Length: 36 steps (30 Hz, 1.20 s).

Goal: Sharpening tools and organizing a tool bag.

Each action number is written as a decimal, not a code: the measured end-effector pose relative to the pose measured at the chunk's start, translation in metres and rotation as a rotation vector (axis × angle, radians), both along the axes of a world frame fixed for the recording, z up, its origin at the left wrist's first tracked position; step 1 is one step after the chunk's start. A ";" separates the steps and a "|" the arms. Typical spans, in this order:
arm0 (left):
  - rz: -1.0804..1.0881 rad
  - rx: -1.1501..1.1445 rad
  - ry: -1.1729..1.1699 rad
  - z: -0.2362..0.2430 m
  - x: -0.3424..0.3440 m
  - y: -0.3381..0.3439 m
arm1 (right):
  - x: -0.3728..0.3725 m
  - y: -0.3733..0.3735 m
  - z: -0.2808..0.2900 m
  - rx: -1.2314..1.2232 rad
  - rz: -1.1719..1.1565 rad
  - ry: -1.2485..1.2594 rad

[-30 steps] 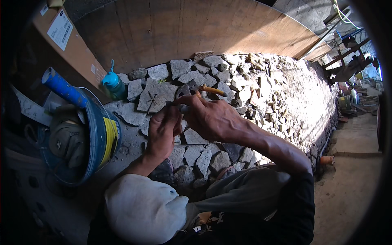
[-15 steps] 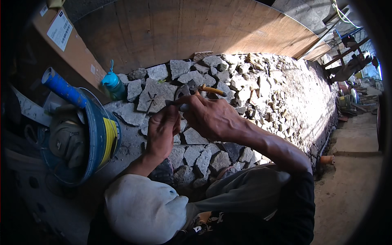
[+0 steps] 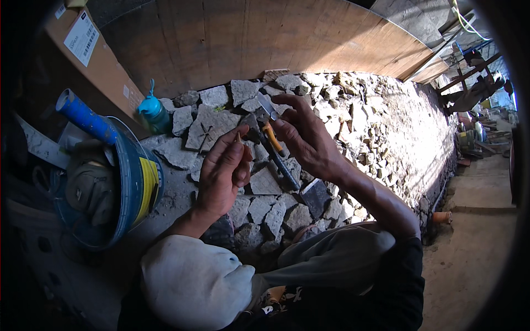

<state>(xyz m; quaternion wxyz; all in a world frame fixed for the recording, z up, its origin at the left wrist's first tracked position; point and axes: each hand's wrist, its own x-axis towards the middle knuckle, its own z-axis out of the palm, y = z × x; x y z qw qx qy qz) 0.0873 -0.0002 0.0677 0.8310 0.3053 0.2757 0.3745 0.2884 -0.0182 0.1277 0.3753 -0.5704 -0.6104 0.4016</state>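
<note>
Between its thumb and fingers my left hand (image 3: 221, 171) pinches what looks like a short pencil (image 3: 239, 138), its pale wooden point upward; most of it is hidden by the fingers. Close by on the right, my right hand (image 3: 309, 138) holds a knife with a bare silver blade (image 3: 267, 103) slanting up and away. The knife's yellow-orange handle, dark at its end, shows below the fingers. Blade and pencil are apart. Beneath the hands, a tool with a long black handle (image 3: 283, 171), perhaps a hammer, lies on broken grey stone slabs (image 3: 212, 127).
At left stands a blue bucket (image 3: 124, 220) holding a cap-like cloth item and a blue tube (image 3: 85, 117). A turquoise bottle (image 3: 153, 115) stands beside a cardboard box (image 3: 99, 66). A wooden board (image 3: 248, 38) borders the stones behind. An orange pipe end (image 3: 441, 217) is at right.
My right hand has drawn the knife away from the left hand and turned it, so the blade points up. The pencil point and the black handle below have come into view.
</note>
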 end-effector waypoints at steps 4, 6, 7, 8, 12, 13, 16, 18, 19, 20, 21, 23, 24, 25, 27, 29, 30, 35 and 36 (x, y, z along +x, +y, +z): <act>-0.038 -0.012 -0.049 0.001 -0.003 0.001 | -0.001 0.000 -0.002 -0.007 0.091 -0.082; -0.052 -0.040 -0.077 0.001 -0.004 0.002 | -0.003 0.000 -0.001 0.010 0.117 -0.085; -0.059 -0.069 -0.105 0.001 -0.004 0.002 | -0.004 0.000 -0.001 0.032 0.134 -0.118; -0.066 -0.069 -0.106 0.001 -0.003 0.001 | -0.005 -0.001 -0.001 0.054 0.152 -0.151; -0.045 -0.070 -0.057 -0.001 -0.001 -0.002 | -0.009 -0.003 0.001 0.028 0.206 -0.293; -0.039 -0.052 -0.061 -0.002 -0.001 -0.002 | -0.011 -0.003 0.001 0.039 0.209 -0.349; -0.059 -0.072 -0.049 -0.003 -0.002 0.000 | -0.014 -0.002 -0.002 0.111 0.287 -0.401; -0.084 -0.052 -0.089 -0.003 -0.004 0.000 | -0.016 -0.002 -0.003 0.147 0.325 -0.426; -0.100 -0.065 -0.110 -0.003 -0.004 0.000 | -0.016 -0.003 -0.004 0.119 0.322 -0.457; -0.104 -0.052 -0.109 -0.003 -0.004 0.000 | -0.016 -0.003 -0.005 0.090 0.320 -0.489; -0.102 -0.071 -0.088 -0.002 -0.004 0.000 | -0.016 -0.003 -0.005 0.089 0.318 -0.488; -0.101 -0.091 -0.068 -0.002 -0.004 -0.001 | -0.015 -0.004 -0.006 0.108 0.312 -0.470; -0.091 -0.046 -0.080 -0.002 -0.003 -0.001 | -0.015 -0.004 -0.007 0.105 0.312 -0.470; -0.080 -0.005 -0.087 -0.002 -0.002 -0.002 | -0.015 -0.004 -0.007 0.079 0.313 -0.481; -0.080 0.022 -0.085 -0.004 -0.001 -0.002 | -0.016 -0.004 -0.007 0.051 0.315 -0.491; -0.077 0.047 -0.079 -0.006 0.000 -0.002 | -0.016 -0.004 -0.008 0.089 0.307 -0.504; -0.071 0.049 -0.082 -0.008 0.000 -0.002 | -0.016 -0.004 -0.008 0.089 0.308 -0.503; -0.092 0.063 -0.083 -0.014 -0.004 0.000 | -0.017 -0.004 -0.008 0.112 0.335 -0.543; -0.091 0.067 -0.066 -0.015 -0.004 0.000 | -0.018 -0.003 -0.008 0.112 0.334 -0.543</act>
